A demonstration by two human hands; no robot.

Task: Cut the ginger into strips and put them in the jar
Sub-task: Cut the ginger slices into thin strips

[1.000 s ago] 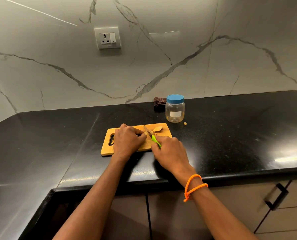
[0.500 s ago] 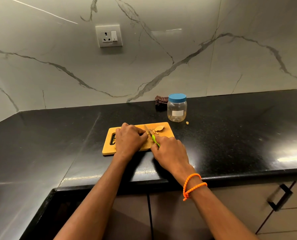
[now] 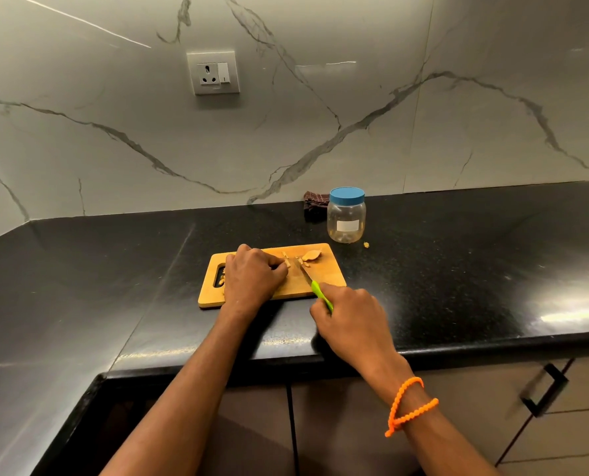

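Cutting step is judged mid-way: ginger [image 3: 287, 262] is pinned on the board [image 3: 330, 276] at frame centre by curled left hand [image 3: 251, 278], knife [image 3: 312, 283] gripped by right hand [image 3: 353, 321]; next, finer slicing, then the lidded jar [image 3: 346, 216] must be opened.

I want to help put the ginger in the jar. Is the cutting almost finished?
Not yet. A few strips lie cut on the board. The right hand holds the knife; the left hand steadies the ginger. One chunk waits uncut. The jar looks empty, lid on.
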